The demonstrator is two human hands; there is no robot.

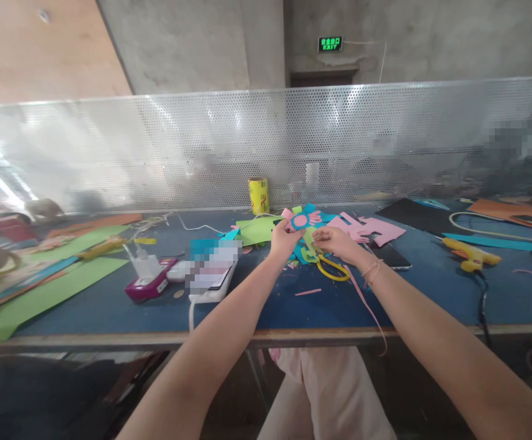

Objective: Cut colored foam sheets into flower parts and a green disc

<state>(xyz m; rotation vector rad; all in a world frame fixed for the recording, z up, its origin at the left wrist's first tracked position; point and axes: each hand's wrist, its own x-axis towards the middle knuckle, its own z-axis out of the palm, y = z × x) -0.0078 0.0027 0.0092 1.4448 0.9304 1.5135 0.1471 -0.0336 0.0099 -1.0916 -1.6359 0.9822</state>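
In my left hand (282,241) is a pink paper cutout (313,218) with finger-like lobes and a blue ring at its middle. My right hand (339,243) is just to the right, with its fingertips pinched on a small light-green paper piece (310,237). The two hands almost meet above a heap of blue and green scraps. Below the right hand lies a yellow loop (338,279), which looks like a scissors handle. Pink paper sheets (387,231) with cut-out gaps rest beyond the right wrist.
A yellow roll (259,195) stands by the perforated metal screen (178,153). Left are a purple power strip (141,289), a white device and green sheets (64,290). Right are a dark phone (390,255) and a yellow glue gun (471,253) with its cord. Another person's hand shows far left.
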